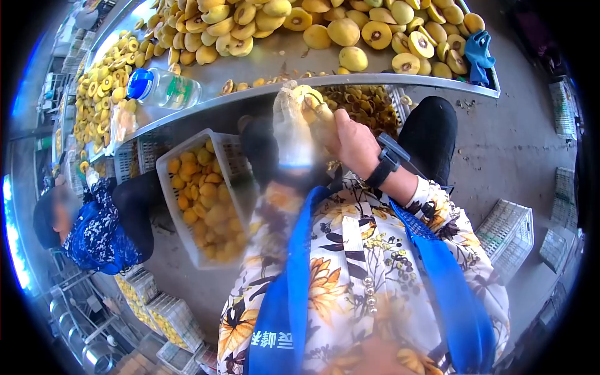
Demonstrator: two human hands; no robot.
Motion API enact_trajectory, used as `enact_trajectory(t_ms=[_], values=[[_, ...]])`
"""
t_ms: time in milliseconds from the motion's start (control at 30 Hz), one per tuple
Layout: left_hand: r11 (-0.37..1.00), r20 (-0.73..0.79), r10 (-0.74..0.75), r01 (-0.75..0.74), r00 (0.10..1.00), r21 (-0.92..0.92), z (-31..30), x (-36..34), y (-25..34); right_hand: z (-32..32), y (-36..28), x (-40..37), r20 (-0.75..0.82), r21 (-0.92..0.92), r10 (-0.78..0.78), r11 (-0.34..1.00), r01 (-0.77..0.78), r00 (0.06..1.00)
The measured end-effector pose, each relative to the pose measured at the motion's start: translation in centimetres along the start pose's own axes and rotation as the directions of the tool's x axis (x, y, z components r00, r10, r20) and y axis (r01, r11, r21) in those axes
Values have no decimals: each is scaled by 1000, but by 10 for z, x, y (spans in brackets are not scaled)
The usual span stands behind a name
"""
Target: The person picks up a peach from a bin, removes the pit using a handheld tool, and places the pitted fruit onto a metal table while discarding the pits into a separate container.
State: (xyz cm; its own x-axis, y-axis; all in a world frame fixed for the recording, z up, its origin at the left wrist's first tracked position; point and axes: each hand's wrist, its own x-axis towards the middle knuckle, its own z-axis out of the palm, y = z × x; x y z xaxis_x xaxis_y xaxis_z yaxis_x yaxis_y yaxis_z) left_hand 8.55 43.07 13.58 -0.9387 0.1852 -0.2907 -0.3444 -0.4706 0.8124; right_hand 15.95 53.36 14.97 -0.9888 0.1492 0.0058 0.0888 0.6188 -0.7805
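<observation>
My left hand (pixel 289 122), in a whitish knitted glove, is closed around a yellow peach half (pixel 306 95) just in front of the table edge. My right hand (pixel 355 142), bare with a black band on its wrist, grips a tan-handled pitting tool (pixel 322 122). The tool's curved metal end appears to touch the peach; blur hides the exact contact. Below both hands, a crate (pixel 362 107) holds many brownish pieces, probably pits or scraps.
The metal table (pixel 275 70) bears heaped peach halves (pixel 237 25), a blue-capped clear bottle (pixel 164 89) and a blue cloth or glove (pixel 479 56). A white crate (pixel 167 206) of peaches stands at left. Beyond sits a co-worker (pixel 103 231). Stacked crates (pixel 507 234) stand right.
</observation>
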Motion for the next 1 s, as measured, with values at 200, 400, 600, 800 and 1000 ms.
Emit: enact_trajectory(t_ms=[200, 400, 600, 800, 1000], values=[[988, -47, 146, -144, 988, 54, 9, -3, -2, 5, -6, -7, 63, 18, 55, 998, -56, 996], [993, 6, 93, -93, 996, 70, 0, -4, 4, 4, -10, -4, 229, 96, 114, 986, -139, 967], [991, 155, 128, -119, 980, -67, -31, 2, 4, 19, -29, -4, 643, 466, 228, 642, -609, 731], [996, -15, -50, 49, 999, -79, -43, -4, 22, 38, -4, -8, 798, 555, -222, -88, -827, 560], [991, -206, 39, -65, 978, -119, -97, -29, 73, 34, -10, -4, 572, 743, -359, -154, -651, 738]])
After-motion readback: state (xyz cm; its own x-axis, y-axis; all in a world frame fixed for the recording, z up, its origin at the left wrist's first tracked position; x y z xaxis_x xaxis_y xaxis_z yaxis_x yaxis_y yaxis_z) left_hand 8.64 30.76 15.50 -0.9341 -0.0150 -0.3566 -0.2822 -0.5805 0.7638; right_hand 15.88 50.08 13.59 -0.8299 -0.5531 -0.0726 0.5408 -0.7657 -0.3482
